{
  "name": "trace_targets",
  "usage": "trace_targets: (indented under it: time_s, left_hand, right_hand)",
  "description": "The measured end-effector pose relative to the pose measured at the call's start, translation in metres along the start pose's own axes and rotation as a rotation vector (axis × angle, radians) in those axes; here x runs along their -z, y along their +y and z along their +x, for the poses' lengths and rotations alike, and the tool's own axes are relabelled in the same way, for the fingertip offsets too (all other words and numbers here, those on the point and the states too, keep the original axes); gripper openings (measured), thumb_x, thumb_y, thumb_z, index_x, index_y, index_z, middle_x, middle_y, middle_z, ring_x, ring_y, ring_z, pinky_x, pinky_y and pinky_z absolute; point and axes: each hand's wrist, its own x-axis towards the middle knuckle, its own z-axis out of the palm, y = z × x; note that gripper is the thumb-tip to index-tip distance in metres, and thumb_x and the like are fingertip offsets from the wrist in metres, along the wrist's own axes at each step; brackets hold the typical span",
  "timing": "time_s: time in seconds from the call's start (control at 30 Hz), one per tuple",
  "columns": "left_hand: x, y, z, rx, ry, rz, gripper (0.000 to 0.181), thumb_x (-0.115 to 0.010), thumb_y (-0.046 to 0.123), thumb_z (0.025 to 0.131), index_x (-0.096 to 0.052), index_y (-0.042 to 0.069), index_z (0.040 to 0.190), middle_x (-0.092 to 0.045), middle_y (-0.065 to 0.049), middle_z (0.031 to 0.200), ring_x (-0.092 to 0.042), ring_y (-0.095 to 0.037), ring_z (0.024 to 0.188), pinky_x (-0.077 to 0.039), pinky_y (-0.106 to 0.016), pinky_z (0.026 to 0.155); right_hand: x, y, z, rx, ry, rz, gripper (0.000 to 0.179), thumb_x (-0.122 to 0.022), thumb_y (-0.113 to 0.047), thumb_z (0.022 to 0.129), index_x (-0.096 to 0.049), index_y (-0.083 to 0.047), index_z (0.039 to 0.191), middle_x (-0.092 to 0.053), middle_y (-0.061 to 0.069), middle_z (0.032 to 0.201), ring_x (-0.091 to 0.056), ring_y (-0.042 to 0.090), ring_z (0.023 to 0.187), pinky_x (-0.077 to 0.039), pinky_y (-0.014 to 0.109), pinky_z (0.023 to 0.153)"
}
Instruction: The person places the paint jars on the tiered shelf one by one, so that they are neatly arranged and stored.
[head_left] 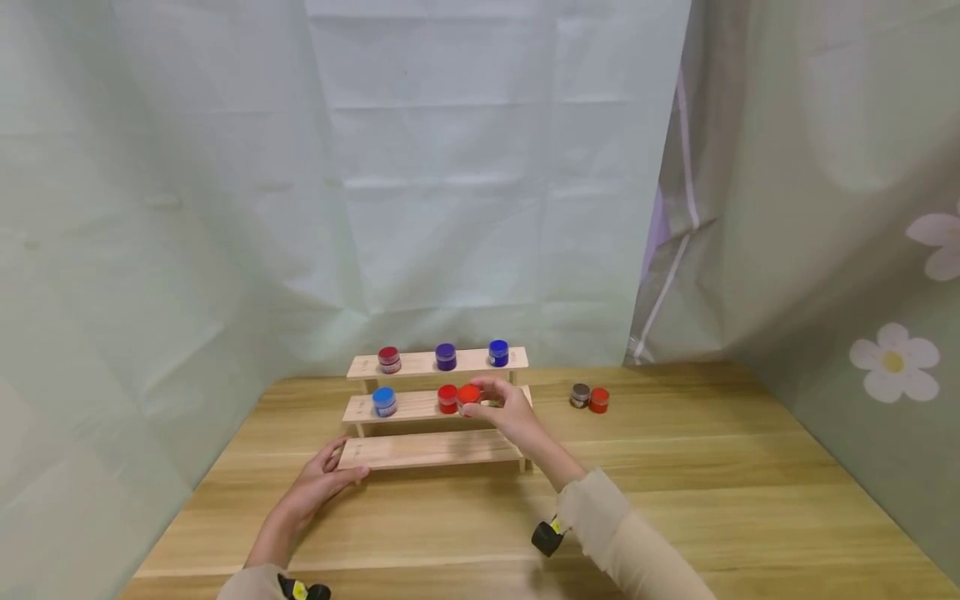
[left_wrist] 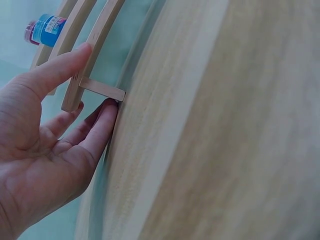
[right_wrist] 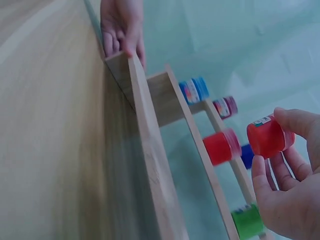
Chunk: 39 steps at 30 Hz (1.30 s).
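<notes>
A three-tier wooden display rack stands on the table. My left hand grips the left end of its lowest tier, thumb on the front edge and fingers behind. A red paint jar is held between the thumb and fingers of my right hand at the middle tier; the right wrist view shows it tilted and off the shelf. Beside it on that tier stand another red jar and a light blue jar. A green jar, hidden by the hand in the head view, is further right.
Along the top tier stand a dark red jar, a purple jar and a deep blue jar. A dark jar and an orange-red jar sit on the table right of the rack. Cloth hangs behind.
</notes>
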Motion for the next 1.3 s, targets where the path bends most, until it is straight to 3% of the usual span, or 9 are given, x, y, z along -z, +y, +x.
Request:
trace_targets:
  time_s: [0.4, 0.57, 0.77, 1.07, 1.3]
  left_hand:
    - [0.001, -0.006, 0.0, 0.004, -0.004, -0.001, 0.091, -0.069, 0.026, 0.091, -0.009, 0.004, 0.156, -0.019, -0.034, 0.157, -0.039, -0.041, 0.139, -0.042, -0.041, 0.11]
    - [0.004, -0.006, -0.002, 0.0, -0.003, 0.007, 0.091, -0.069, 0.025, 0.091, -0.008, 0.004, 0.156, -0.019, -0.034, 0.156, -0.039, -0.041, 0.139, -0.043, -0.04, 0.109]
    - [0.004, 0.0, -0.004, 0.012, -0.002, 0.011, 0.093, -0.069, 0.028, 0.091, -0.007, 0.005, 0.156, -0.016, -0.034, 0.158, -0.034, -0.043, 0.141, -0.034, -0.048, 0.115]
    - [0.002, 0.001, -0.001, 0.007, -0.008, 0.0, 0.092, -0.069, 0.027, 0.091, -0.008, 0.003, 0.156, -0.02, -0.033, 0.157, -0.044, -0.033, 0.135, -0.045, -0.035, 0.107]
    - [0.0, 0.0, -0.002, 0.009, -0.011, -0.004, 0.092, -0.069, 0.028, 0.091, -0.009, 0.004, 0.156, -0.019, -0.032, 0.158, -0.043, -0.034, 0.136, -0.043, -0.038, 0.109]
  right_hand:
    - [-0.042, 0.009, -0.007, 0.014, -0.066, 0.022, 0.042, -0.075, -0.011, 0.085, -0.062, -0.002, 0.124, -0.066, 0.018, 0.121, -0.064, 0.021, 0.108, -0.054, 0.03, 0.091]
    - [-0.062, 0.013, -0.007, 0.028, -0.095, 0.011, 0.041, -0.074, -0.009, 0.085, -0.063, -0.002, 0.124, -0.067, 0.019, 0.119, -0.063, 0.019, 0.105, -0.054, 0.025, 0.088]
    - [-0.087, 0.02, -0.006, -0.025, -0.13, 0.053, 0.039, -0.074, -0.008, 0.085, -0.064, -0.002, 0.123, -0.068, 0.017, 0.117, -0.064, 0.016, 0.102, -0.054, 0.023, 0.081]
    - [-0.108, 0.029, 0.001, 0.006, -0.114, 0.03, 0.038, -0.075, -0.004, 0.082, -0.066, -0.002, 0.119, -0.071, 0.015, 0.115, -0.067, 0.023, 0.105, -0.055, 0.027, 0.088]
    - [-0.115, 0.032, 0.007, -0.028, -0.079, 0.027, 0.039, -0.076, -0.004, 0.082, -0.066, -0.002, 0.119, -0.071, 0.014, 0.113, -0.066, 0.016, 0.097, -0.055, 0.023, 0.081]
